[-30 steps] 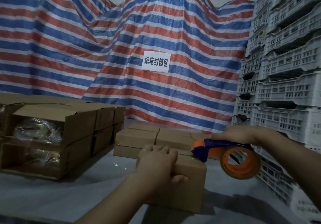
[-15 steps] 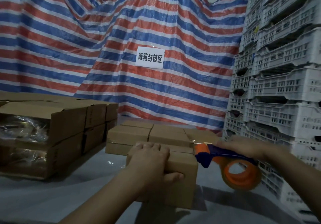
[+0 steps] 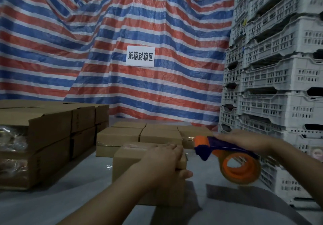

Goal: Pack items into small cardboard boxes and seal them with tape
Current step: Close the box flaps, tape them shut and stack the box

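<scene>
Nearest the camera, one small cardboard box stands on the grey table, its top flaps down. The left hand lies on the box's right end, fingers pressed together flat over the top and the thumb hooked down the near side, so it grips the corner. Just to the right, off the box's edge, the right hand is wrapped over the handle of one tape dispenser — purple body, orange roller at the nose, orange spool hanging below with a roll of clear tape on it. The dispenser's nose sits just beside the box's upper right corner (whether tape still joins the two I cannot tell).

Behind the box, a low block of closed boxes rests on the table; five tops show plainly, packed edge to edge in two rows, with at least one lower box visible at the front left. To the left stands a stack of larger cartons, two layers high and three deep as far as can be seen; the nearest ones lie on their sides with crinkled clear plastic showing in their open ends.

At the right rise stacked white slotted plastic crates — too many to count. Farthest back hangs a red, blue and white striped tarpaulin, carrying one white paper sign with black characters.
</scene>
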